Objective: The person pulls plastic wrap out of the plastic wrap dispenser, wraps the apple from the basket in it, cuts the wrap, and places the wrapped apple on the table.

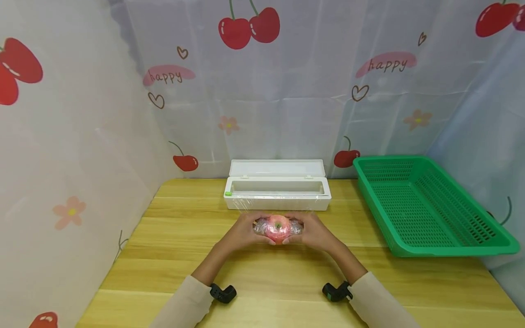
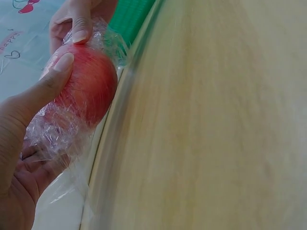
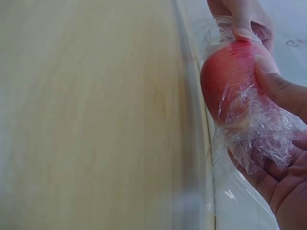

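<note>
Between the two hands is a red apple point(image 1: 278, 229) wrapped in clear plastic film, held above the table in front of the box. My left hand point(image 1: 248, 231) grips its left side, the thumb pressed on the skin in the left wrist view, where the apple point(image 2: 91, 88) shows close up. From the other side my right hand point(image 1: 311, 231) grips it, its thumb on the apple point(image 3: 228, 79) in the right wrist view. Crumpled plastic film point(image 3: 261, 132) bunches out at both ends, partly hidden by the fingers.
Just behind the hands stands a white cling film box point(image 1: 279, 203), its lid point(image 1: 276, 167) raised. A strip of film stretches near its front. On the right sits a green plastic basket point(image 1: 377, 214). The wooden table point(image 1: 270, 291) meets printed curtains at the back and sides.
</note>
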{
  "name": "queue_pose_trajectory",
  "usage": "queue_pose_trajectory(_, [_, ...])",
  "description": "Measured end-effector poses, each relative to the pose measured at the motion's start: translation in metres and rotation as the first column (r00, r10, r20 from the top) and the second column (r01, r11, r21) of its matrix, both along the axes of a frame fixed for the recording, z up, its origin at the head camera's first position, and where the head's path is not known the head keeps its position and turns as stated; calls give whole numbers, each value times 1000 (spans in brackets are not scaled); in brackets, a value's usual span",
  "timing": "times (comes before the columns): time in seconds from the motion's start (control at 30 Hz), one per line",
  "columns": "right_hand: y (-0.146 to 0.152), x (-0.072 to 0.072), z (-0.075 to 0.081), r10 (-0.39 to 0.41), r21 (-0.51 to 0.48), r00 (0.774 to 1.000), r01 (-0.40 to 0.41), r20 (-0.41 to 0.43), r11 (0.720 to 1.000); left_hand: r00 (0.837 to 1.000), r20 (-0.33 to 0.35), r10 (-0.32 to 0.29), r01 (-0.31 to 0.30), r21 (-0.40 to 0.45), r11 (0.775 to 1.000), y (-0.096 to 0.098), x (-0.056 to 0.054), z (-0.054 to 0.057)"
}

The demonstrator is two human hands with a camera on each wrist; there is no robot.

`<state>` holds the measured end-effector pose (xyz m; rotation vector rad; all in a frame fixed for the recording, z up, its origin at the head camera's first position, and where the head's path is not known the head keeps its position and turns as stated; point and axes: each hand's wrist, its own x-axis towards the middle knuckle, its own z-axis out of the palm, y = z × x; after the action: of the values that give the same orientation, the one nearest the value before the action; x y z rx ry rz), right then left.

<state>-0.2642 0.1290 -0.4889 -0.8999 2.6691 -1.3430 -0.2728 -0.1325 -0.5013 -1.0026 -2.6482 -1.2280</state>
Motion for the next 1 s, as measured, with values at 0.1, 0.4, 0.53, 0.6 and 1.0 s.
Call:
queue_pose_trajectory(0.1, [0, 0, -1, -4, 2, 1000, 4, 0, 1000, 1000, 4, 7, -7, -9, 1000, 0, 0, -1])
queue_pose_trajectory(0.4, [-1, 1, -3, 18, 28, 1000, -18, 9, 999, 999, 38, 16, -17, 13, 1000, -1, 3, -5])
queue_pose_trajectory(0.53, [-1, 1, -4, 14, 45, 1000, -14, -6, 999, 999, 32, 15, -16, 15, 1000, -1, 3, -6])
queue_pose_trajectory(0.6, [0, 1, -4, 9, 47, 1000, -9, -7, 999, 999, 29, 17, -17, 8, 1000, -1, 2, -6])
queue_pose_trajectory(1.0, [2, 2, -5, -12, 56, 1000, 11, 6, 998, 997, 70, 16, -16, -2, 1000, 0, -1, -9])
